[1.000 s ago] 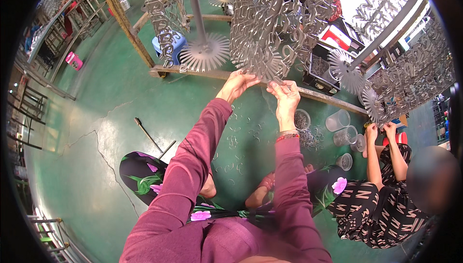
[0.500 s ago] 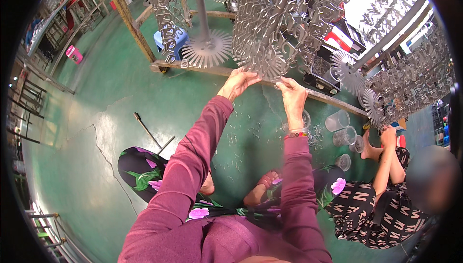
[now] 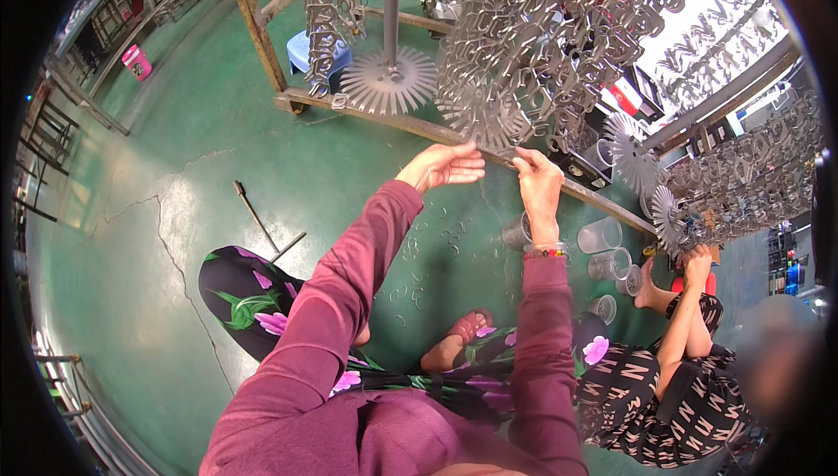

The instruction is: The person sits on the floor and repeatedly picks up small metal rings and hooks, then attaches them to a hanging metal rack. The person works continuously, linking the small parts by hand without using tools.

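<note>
My left hand point(image 3: 443, 166) and my right hand point(image 3: 539, 181), both in maroon sleeves, reach up to the lower edge of a hanging rack point(image 3: 541, 48) crowded with several grey metal pieces on toothed discs. The fingertips of my right hand pinch a small metal piece at the rim of the lowest toothed disc point(image 3: 489, 127). The fingers of my left hand lie close together and touch the same rim from the left; whether they hold anything is hidden. My legs in flowered trousers point(image 3: 253, 301) are folded on the green floor below.
Clear plastic cups point(image 3: 602, 236) stand on the floor by my right arm, with small loose hooks point(image 3: 428, 253) scattered near them. A seated co-worker point(image 3: 690, 389) at the right reaches a hand point(image 3: 698, 258) to another rack point(image 3: 742, 188). A blue stool point(image 3: 314, 50), a wooden post point(image 3: 253, 27) and a metal rod point(image 3: 257, 219) lie to the left.
Both my hands have kept working at the rack's lower rim, the right one rising slightly to it. The co-worker's arm has lifted toward the other rack.
</note>
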Action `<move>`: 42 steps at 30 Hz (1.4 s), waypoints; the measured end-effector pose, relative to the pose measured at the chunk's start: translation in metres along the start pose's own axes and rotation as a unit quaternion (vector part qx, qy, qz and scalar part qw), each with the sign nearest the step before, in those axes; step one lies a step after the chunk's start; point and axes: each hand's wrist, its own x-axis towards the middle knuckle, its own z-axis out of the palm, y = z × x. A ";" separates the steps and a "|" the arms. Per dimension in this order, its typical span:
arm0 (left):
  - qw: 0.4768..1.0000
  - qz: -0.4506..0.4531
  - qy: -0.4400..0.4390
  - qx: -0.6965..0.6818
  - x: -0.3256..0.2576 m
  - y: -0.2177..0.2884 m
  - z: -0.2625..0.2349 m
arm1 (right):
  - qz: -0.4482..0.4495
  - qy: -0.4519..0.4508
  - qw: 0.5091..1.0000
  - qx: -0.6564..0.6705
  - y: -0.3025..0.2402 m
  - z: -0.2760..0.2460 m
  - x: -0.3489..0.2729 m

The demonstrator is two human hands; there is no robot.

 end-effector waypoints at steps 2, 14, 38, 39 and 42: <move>0.995 -0.031 -0.025 0.093 -0.010 -0.006 0.005 | 0.053 -0.004 0.996 0.073 0.006 0.002 -0.002; 0.852 0.291 0.071 0.430 -0.025 -0.018 0.073 | 0.161 0.075 0.721 0.669 0.025 0.036 -0.031; 0.644 0.447 0.085 0.615 -0.038 0.003 0.075 | 0.103 0.014 0.953 0.286 0.006 0.000 -0.018; 0.667 0.433 0.087 0.600 -0.038 0.002 0.076 | 0.101 0.012 0.954 0.283 0.006 -0.001 -0.018; 0.736 0.391 0.093 0.545 -0.037 -0.004 0.076 | 0.100 0.022 0.957 0.273 0.010 0.000 -0.018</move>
